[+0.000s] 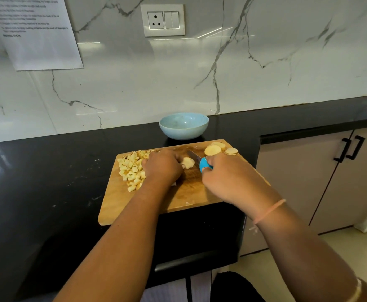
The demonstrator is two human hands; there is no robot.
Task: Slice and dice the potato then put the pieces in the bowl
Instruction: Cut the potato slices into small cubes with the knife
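Note:
A wooden cutting board point(178, 197) lies on the black counter. My left hand point(163, 165) holds a stack of potato slices point(188, 162) down at the board's middle, fingers curled over it. My right hand point(226, 177) grips a blue-handled knife point(204, 164), whose blade point(193, 154) points away just right of the slices. A heap of diced potato point(132, 168) lies on the board's left part, partly hidden by my left hand. Several round potato slices point(216, 148) sit at the far right corner. A light blue bowl point(183, 125) stands behind the board; nothing shows inside it.
The black counter point(47, 182) runs left and back to the marble wall. Its front edge and a drawer handle point(178, 263) are below the board. Beige cabinets with black handles point(350, 150) stand to the right. A socket plate point(162, 20) and a paper sheet point(34, 31) hang on the wall.

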